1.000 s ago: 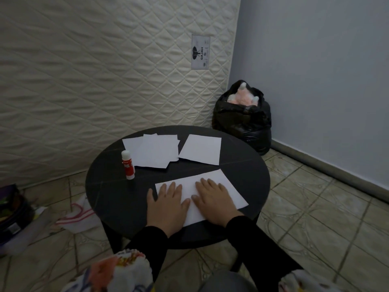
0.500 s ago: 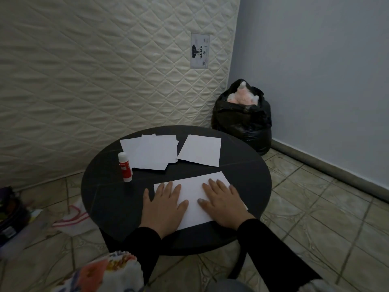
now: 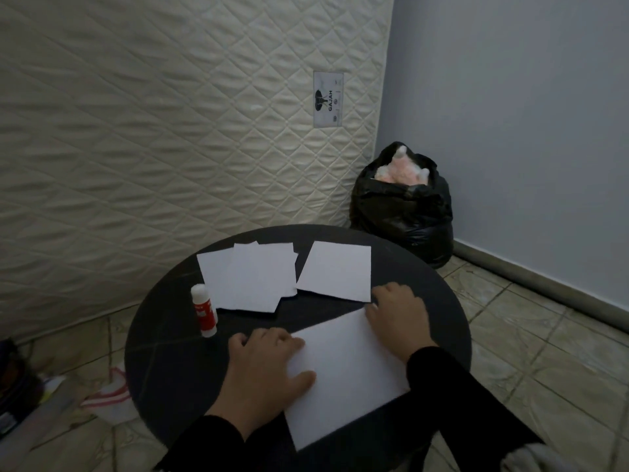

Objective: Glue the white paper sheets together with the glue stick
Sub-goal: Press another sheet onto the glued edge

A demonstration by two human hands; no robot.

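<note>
A large white paper sheet (image 3: 343,376) lies at the near side of the round black table (image 3: 163,362), its near corner past the table's edge. My left hand (image 3: 262,373) holds its left edge, thumb on top and fingers curled. My right hand (image 3: 398,318) grips its far right corner with curled fingers. A red and white capped glue stick (image 3: 203,310) stands upright to the left. Behind it lies a loose stack of white sheets (image 3: 248,277), and a single white sheet (image 3: 335,270) lies to their right.
A quilted mattress (image 3: 170,131) leans upright behind the table. A full black bag (image 3: 405,206) stands in the corner by the grey wall. Cloth and other clutter (image 3: 109,396) lie on the tiled floor at the left.
Both hands went from lying flat on the big sheet to curling on its edges. The sheet has turned and shifted toward me, over the table's near edge.
</note>
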